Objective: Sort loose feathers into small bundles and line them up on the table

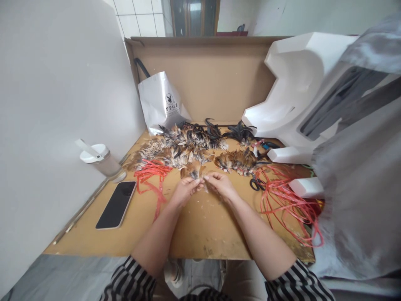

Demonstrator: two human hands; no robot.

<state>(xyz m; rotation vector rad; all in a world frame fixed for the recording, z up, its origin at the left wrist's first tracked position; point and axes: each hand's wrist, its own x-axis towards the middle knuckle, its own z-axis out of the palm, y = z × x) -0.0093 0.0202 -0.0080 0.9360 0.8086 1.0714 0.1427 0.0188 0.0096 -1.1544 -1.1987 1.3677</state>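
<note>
A small bunch of brown feathers stands above my fingertips, over the middle of the brown table. My left hand is closed in a pinch on the base of the bunch. Close beside it, my right hand also pinches at the quill ends, thumb and forefinger meeting there. Just beyond lies a heap of brown and black feathers. To the right of the hands is a smaller pile of brown feathers. Red plastic strips lie left of the left hand.
A phone and a lidded cup are at the left. Black-handled scissors and a tangle of red strips lie at the right, near white foam packing. A silver bag leans at the back against cardboard.
</note>
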